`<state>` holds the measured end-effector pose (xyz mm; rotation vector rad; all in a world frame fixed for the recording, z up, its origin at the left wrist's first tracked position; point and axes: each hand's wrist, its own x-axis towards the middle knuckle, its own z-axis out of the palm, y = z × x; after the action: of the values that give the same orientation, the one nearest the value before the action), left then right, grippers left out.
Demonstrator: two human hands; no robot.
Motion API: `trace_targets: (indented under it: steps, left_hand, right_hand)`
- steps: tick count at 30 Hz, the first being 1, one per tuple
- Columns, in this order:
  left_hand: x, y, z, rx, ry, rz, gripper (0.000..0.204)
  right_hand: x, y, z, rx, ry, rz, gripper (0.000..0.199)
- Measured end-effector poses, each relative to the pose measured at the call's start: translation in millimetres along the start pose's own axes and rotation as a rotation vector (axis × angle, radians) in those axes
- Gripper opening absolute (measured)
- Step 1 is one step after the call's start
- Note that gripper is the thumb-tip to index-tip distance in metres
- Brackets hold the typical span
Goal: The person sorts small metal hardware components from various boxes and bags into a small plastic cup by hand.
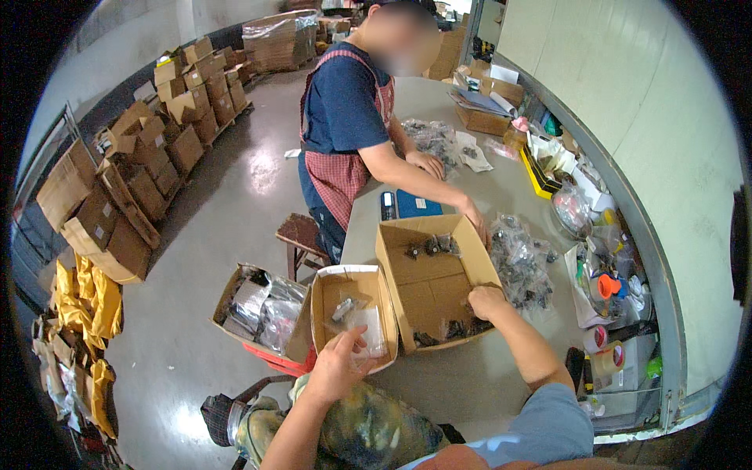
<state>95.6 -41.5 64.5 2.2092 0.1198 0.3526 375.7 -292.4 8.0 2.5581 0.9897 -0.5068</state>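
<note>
My left hand (338, 364) is over the near end of a small carton (317, 313), its fingers bent and apart. Nothing shows plainly in its grasp. Inside that carton lie a clear bag with a small silvery part (345, 309) and, beside my fingers, a whitish sheet or stack of clear bags (371, 330). My right hand (487, 302) is closed at the right wall of a larger shallow carton (431, 282); its fingertips are hidden, so what they grip cannot be made out. Small bagged black parts (440, 245) lie along the carton's far side, others (454, 329) along its near side.
Across the table (392, 407) a person in a checked apron (345, 176) reaches to the large carton's far right corner. Bagged parts (521, 262) are heaped right of it. Left stands a carton of silvery bags (266, 305) on a red crate (274, 359). Tape rolls (607, 360) lie right.
</note>
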Motion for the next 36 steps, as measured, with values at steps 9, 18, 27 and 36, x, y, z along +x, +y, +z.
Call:
trace_targets:
  steps: [9, 18, 27, 36]
  left_hand:
    - [11, -6, 2, -0.081, 0.068, -0.040, 0.064]
    - [9, -8, 2, -0.126, 0.067, -0.114, 0.061]
    - [5, -10, 3, -0.125, 0.090, -0.091, 0.059]
    - [6, -16, 4, -0.128, 0.086, -0.085, 0.060]
  right_hand:
    - [145, -17, -14, 1.322, 0.252, -0.103, 0.017]
    - [180, -77, -10, 0.804, 0.276, 0.266, 0.037]
    - [41, -91, -117, 1.088, 0.882, -0.353, 0.044]
    - [-21, -85, -206, 1.413, 1.463, -0.547, 0.032]
